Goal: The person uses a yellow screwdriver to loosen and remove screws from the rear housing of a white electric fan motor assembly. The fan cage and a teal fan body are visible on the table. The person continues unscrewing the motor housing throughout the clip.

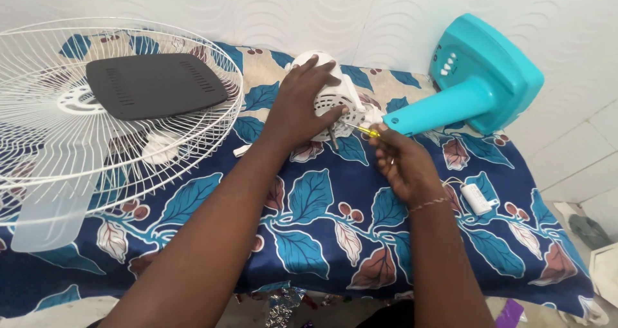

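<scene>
We find the left hand spread flat over the white fan motor housing, which lies far centre on the leaf-patterned cloth, joined to the teal fan stand at the right. The right hand pinches a yellow screwdriver, tip at the housing's side. We judge the tip may slip off should the housing roll under a loose hold. The fan guard and a white capacitor lie apart.
</scene>
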